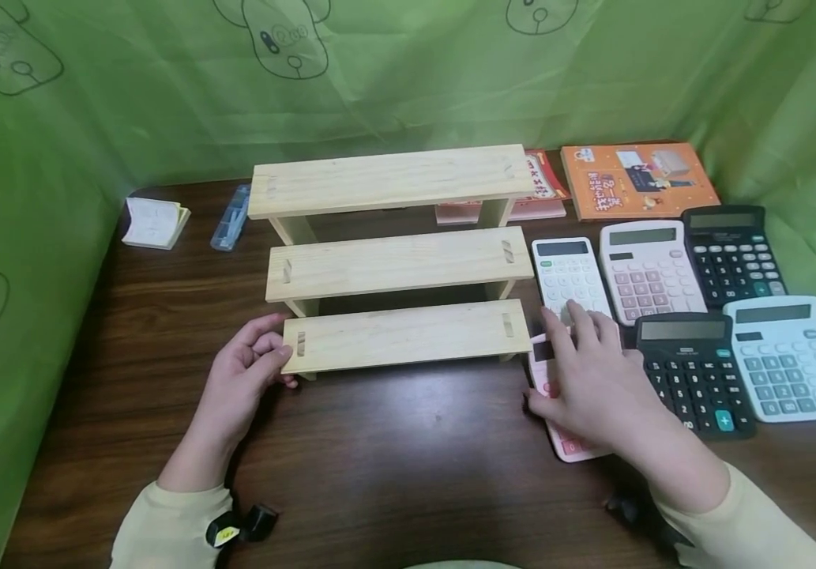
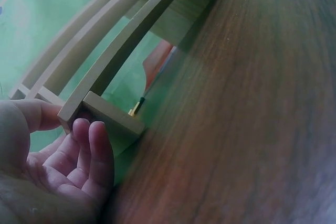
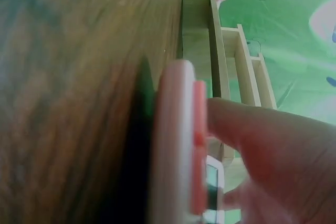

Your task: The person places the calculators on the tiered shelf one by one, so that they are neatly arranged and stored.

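A pale wooden three-step rack [image 1: 408, 336] stands on the table. My left hand [image 1: 247, 371] holds the left end of its lowest shelf, with the thumb on top and fingers curled beneath, as the left wrist view shows. My right hand [image 1: 592, 379] lies over a pink calculator [image 1: 569, 444], covering much of it; the thumb is at its left edge. Its other fingers stretch forward, fairly straight, over the lower part of a white calculator [image 1: 565, 273]. In the right wrist view, the pink calculator [image 3: 176, 145] appears edge-on beside the thumb.
Several more calculators stand at the right, among them a black one [image 1: 695, 371] and a light blue one [image 1: 784, 359]. An orange book [image 1: 638, 182] lies behind them. A notepad [image 1: 154, 223] and a blue case [image 1: 231, 219] lie left of the rack. Green curtains [image 1: 408, 79] enclose the table.
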`<state>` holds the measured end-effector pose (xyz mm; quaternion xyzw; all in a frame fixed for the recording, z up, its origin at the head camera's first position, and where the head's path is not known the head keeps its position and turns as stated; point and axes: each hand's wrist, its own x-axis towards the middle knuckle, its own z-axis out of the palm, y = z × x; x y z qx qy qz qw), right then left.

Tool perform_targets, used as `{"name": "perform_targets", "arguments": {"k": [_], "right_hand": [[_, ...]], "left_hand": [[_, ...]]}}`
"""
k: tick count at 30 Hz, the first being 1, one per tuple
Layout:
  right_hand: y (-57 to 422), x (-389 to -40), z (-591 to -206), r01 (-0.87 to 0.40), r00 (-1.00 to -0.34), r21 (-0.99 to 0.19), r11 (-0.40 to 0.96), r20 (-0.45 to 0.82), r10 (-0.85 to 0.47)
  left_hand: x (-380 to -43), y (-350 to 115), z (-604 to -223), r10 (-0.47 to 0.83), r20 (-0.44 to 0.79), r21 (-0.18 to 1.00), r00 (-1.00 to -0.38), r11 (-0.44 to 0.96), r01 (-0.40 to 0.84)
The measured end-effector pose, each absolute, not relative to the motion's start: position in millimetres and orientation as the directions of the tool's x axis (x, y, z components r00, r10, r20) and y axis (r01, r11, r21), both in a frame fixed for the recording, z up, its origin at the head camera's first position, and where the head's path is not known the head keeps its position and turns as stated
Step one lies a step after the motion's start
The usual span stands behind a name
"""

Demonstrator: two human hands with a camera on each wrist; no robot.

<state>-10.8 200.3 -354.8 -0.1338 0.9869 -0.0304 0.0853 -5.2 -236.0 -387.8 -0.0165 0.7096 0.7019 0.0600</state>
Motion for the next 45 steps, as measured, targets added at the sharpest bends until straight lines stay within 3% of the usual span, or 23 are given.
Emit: {"name": "perform_targets", "arguments": {"k": [10,15,20,24,30,34,40,45], "right_hand": [[211.0,-17.5,-330.5,-0.227,-0.972,-0.385,0.894,0.034,-0.232],[210.7,-27.5,-301.8,-0.314,-0.946,-0.487,0.815,0.233,-0.225],[195.3,-46.3,-261.0,-0.485,-0.839,-0.436,0.758,0.478,-0.262],[174.4,-61.1,-236.0,-0.557,-0.774,-0.401,0.727,0.567,-0.28],[140.1,-81.7,-223.9,-0.467,-0.848,-0.461,0.754,0.474,-0.235],[120.5,-93.5,-228.9,-0.414,-0.879,-0.422,0.806,0.416,-0.234],[103.3,-110.7,-236.4,-0.403,-0.824,-0.272,0.874,0.523,-0.217],[95.2,-123.3,-240.3,-0.419,-0.805,-0.26,0.87,0.549,-0.223]], "left_hand": [[-7.6,-234.2,-384.3,0.072,-0.115,0.993,-0.991,0.011,-0.115],[-6.5,-234.9,-384.9,0.073,-0.127,0.992,-0.989,0.01,-0.127],[-11.0,-238.8,-383.5,0.082,-0.099,0.995,-0.992,0.018,-0.098],[-13.4,-240.2,-385.8,0.092,-0.096,0.995,-0.991,0.03,-0.094],[-7.7,-238.7,-390.8,0.106,-0.12,0.992,-0.987,0.043,-0.116],[-7.8,-237.2,-393.3,0.106,-0.115,0.993,-0.988,0.038,-0.112],[-9.5,-236.1,-394.4,0.112,-0.104,0.995,-0.988,0.005,-0.104],[-6.7,-239.0,-392.8,0.11,-0.105,0.995,-0.988,0.017,-0.103]]}}
